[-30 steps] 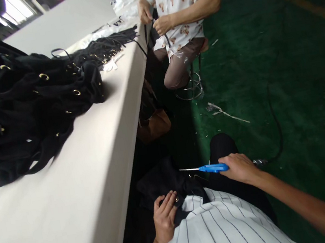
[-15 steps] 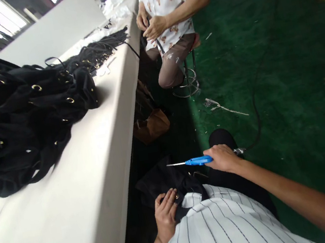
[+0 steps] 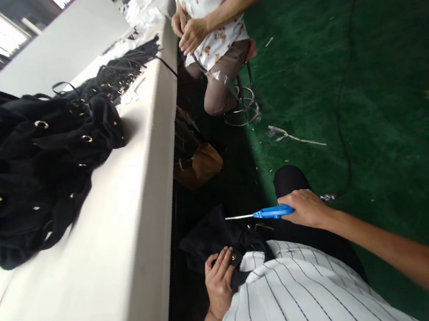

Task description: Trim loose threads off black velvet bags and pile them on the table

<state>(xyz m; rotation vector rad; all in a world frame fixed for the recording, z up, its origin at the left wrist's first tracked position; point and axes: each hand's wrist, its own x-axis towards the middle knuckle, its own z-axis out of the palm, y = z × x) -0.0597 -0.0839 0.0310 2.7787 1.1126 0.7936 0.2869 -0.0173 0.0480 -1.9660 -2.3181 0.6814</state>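
My right hand point(image 3: 307, 208) is closed around the handle of a blue air blow gun point(image 3: 273, 212). Its thin metal nozzle point(image 3: 240, 216) points left, over a black fabric bag point(image 3: 206, 238) on my lap. An air hose point(image 3: 347, 161) joins the gun behind my hand and runs across the floor. My left hand point(image 3: 220, 279) grips the near part of the bag, fingers lying over the cloth beside a gold eyelet point(image 3: 233, 256). The thumb side is partly hidden by the dark cloth.
A white table point(image 3: 126, 218) runs along my left, bearing a heap of black bags point(image 3: 34, 151) with gold eyelets. A co-worker point(image 3: 217, 24) sits ahead on a stool point(image 3: 245, 109), handling a dark strap. Beneath the table edge is a brown bag point(image 3: 201, 165). Scraps point(image 3: 294, 137) lie on the green floor.
My right hand has drawn the blow gun slightly to the right, away from the bag. My left hand stays on the cloth. The co-worker's hands have shifted a little.
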